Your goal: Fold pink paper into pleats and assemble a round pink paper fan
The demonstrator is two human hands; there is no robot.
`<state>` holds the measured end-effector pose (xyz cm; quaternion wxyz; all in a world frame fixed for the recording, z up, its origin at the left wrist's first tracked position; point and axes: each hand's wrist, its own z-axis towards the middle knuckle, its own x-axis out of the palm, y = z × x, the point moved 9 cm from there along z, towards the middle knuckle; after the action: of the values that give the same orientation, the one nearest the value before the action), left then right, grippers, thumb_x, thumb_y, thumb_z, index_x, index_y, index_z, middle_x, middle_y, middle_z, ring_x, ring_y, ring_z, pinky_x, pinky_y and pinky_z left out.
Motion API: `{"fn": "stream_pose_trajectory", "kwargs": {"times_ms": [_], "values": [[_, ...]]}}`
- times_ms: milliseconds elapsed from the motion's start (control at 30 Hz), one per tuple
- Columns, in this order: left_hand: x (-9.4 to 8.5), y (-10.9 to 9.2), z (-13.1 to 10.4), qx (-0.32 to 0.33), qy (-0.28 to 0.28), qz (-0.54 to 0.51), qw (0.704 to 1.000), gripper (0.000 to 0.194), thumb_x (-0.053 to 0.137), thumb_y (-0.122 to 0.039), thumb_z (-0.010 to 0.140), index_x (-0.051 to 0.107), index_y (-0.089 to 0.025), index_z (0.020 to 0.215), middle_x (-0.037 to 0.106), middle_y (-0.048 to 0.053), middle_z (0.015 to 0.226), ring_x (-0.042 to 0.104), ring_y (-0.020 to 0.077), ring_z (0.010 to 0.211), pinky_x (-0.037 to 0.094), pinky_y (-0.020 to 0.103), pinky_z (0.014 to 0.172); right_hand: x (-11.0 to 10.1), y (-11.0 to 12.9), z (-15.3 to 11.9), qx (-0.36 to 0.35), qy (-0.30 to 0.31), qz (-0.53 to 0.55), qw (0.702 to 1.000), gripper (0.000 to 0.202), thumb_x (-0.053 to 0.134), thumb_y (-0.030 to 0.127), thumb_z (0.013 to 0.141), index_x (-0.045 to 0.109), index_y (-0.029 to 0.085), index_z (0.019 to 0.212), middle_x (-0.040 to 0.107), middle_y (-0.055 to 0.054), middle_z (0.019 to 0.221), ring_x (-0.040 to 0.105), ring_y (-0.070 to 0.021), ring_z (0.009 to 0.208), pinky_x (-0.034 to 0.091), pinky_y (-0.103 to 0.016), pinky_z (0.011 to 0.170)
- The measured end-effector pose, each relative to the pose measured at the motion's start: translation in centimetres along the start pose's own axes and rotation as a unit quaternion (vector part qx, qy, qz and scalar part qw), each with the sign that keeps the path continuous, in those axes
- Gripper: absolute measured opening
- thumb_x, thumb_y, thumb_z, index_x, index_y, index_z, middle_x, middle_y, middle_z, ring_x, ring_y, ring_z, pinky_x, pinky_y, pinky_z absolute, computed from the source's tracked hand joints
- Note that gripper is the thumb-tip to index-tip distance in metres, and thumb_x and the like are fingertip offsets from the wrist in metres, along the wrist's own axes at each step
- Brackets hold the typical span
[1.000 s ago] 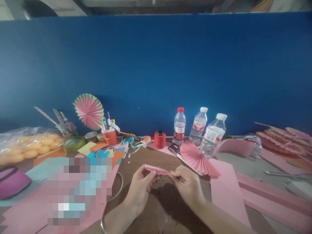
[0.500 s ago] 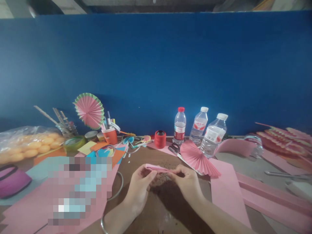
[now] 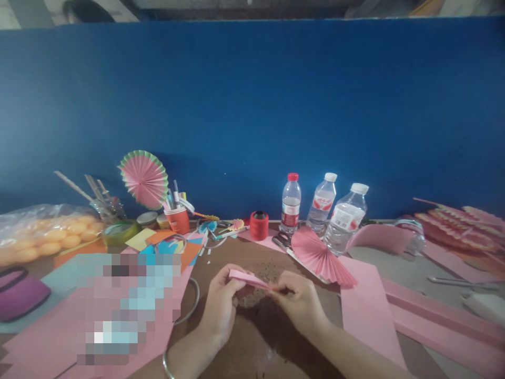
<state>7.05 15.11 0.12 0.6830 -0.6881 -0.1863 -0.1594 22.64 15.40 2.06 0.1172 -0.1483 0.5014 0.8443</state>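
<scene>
the left grip (image 3: 219,301) and right grip (image 3: 302,296) pinch the narrow folded pink paper strip (image 3: 248,278), where even pressure should keep edges aligned.

left hand (image 3: 219,302) and right hand (image 3: 298,297) bare; silvery bangle (image 3: 166,362) on left forearm (image 3: 191,347).

Bottle labels (image 3: 344,218), print too small to read

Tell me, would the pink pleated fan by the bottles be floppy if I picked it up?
The pink fan is probably very light, since it looks like thin paper. Its pleats likely keep it stiff lengthwise, but it might open or squash sideways, because the folds spread out.
</scene>
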Motion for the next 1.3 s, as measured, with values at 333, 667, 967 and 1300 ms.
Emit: {"fn": "stream_pose_trajectory", "kwargs": {"times_ms": [333, 667, 967, 1300], "values": [[-0.7, 0.4, 0.2, 0.017, -0.012, 0.102, 0.995, 0.015, 0.052, -0.028, 0.078, 0.058, -0.016, 0.070, 0.061, 0.000, 0.066, 0.059, 0.0144, 0.060, 0.047, 0.023, 0.054, 2.3, 5.5, -2.8, -0.303, 0.063, -0.243, 0.920, 0.031, 0.040, 0.012, 0.088, 0.048, 0.017, 0.059, 0.046, -0.001, 0.058, 0.038, -0.0130, 0.056, 0.023, -0.027, 0.053], [-1.8, 1.2, 0.3, -0.057, -0.069, 0.101, 0.991, 0.015, 0.055, -0.024, 0.070, 0.062, -0.013, 0.079, 0.070, 0.009, 0.083, 0.065, 0.0180, 0.070, 0.049, 0.026, 0.061, 1.6, 5.4, -2.4, -0.299, 0.049, -0.243, 0.921, 0.030, 0.041, 0.011, 0.088, 0.047, 0.017, 0.059, 0.045, -0.001, 0.058, 0.038, -0.0129, 0.056, 0.024, -0.027, 0.053], [-1.1, 1.4, 0.2, -0.089, -0.043, 0.006, 0.995, 0.027, 0.062, -0.034, 0.071, 0.065, -0.010, 0.085, 0.071, 0.012, 0.080, 0.066, 0.0231, 0.075, 0.051, 0.030, 0.061, 1.4, 6.7, -2.6, -0.339, 0.057, -0.243, 0.907, 0.035, 0.036, 0.011, 0.090, 0.045, 0.016, 0.056, 0.045, -0.002, 0.058, 0.035, -0.0132, 0.056, 0.023, -0.028, 0.051], [-1.1, 1.2, 0.3, -0.073, -0.048, 0.017, 0.996, 0.027, 0.065, -0.035, 0.070, 0.066, -0.010, 0.080, 0.071, 0.012, 0.077, 0.067, 0.0231, 0.073, 0.051, 0.031, 0.064, 1.4, 7.3, -2.7, -0.334, 0.061, -0.244, 0.908, 0.036, 0.035, 0.012, 0.090, 0.045, 0.017, 0.056, 0.045, -0.001, 0.057, 0.036, -0.0128, 0.055, 0.025, -0.027, 0.052]]}}
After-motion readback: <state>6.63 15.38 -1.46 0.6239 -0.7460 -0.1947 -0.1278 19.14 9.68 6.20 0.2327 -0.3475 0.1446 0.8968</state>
